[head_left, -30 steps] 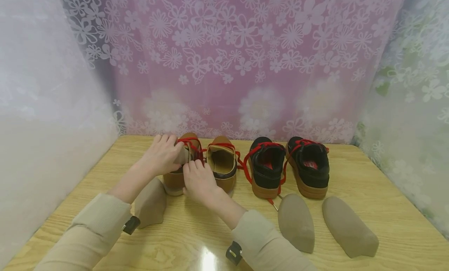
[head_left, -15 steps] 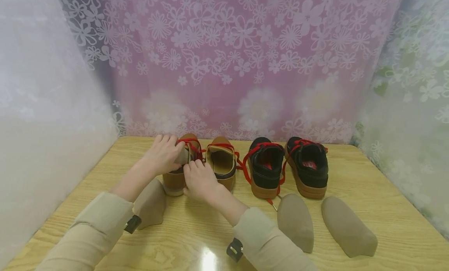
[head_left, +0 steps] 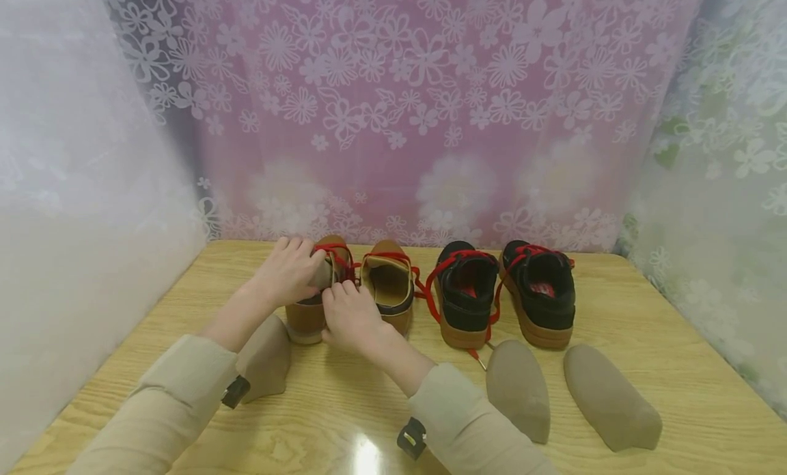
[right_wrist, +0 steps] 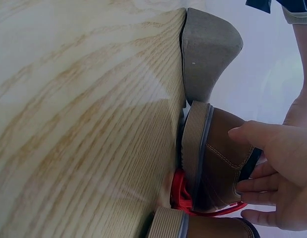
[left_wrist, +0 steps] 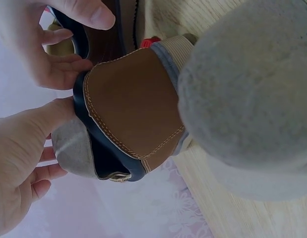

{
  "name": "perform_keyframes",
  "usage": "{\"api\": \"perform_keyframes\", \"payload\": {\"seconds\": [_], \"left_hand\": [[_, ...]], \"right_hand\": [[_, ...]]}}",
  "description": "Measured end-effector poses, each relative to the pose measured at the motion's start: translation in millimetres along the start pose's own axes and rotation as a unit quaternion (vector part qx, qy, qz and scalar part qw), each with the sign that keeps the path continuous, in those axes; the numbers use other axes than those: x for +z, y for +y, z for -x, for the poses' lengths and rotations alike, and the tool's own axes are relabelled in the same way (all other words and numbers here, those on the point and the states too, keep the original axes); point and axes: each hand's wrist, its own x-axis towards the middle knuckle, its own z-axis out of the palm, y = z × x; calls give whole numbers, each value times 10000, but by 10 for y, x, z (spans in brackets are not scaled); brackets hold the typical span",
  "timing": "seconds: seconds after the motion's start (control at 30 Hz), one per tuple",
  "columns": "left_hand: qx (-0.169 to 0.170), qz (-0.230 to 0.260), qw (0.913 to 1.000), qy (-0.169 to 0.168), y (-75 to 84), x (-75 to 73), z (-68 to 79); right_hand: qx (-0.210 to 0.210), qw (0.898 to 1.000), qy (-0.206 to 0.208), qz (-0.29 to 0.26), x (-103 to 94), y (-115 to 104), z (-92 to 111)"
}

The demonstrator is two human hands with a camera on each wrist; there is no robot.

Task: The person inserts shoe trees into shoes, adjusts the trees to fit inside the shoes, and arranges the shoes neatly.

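Observation:
At the left of the row, a brown shoe point(head_left: 305, 318) with red laces stands with its heel toward me. My left hand point(head_left: 289, 273) holds a grey shoe insert point(left_wrist: 74, 151) partly inside its opening, thumb on the near side and fingers behind. My right hand point(head_left: 352, 316) grips the same shoe from the right; in the right wrist view its thumb point(right_wrist: 247, 134) lies on the heel leather and its fingers are by the collar. The insert's front is hidden in the shoe. Beside them stands the matching brown shoe point(head_left: 402, 318), its opening facing up.
A second grey insert point(head_left: 267, 359) sits left of the shoe, under my left forearm. Two black shoes point(head_left: 465, 311) with red laces stand to the right. In front of them lie two more inserts, one point(head_left: 519, 393) nearer and one point(head_left: 611, 400) at far right. A floral curtain point(head_left: 443, 119) hangs behind the table.
Almost nothing has moved; both hands keep their places on the shoe and insert. My left forearm has shifted very slightly to the right.

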Motion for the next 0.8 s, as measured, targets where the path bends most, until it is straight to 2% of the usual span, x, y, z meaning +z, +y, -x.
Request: {"api": "perform_keyframes", "payload": {"seconds": [0.4, 0.63, 0.8], "left_hand": [[50, 64, 10000, -22, -9, 50, -35], [70, 10, 9999, -138, -8, 57, -45], [93, -39, 9999, -102, -5, 92, -50]], "right_hand": [[1, 9999, 60, 96, -8, -8, -4], [13, 9999, -14, 100, -7, -8, -9], [40, 9999, -95, 49, 5, -11, -7]]}}
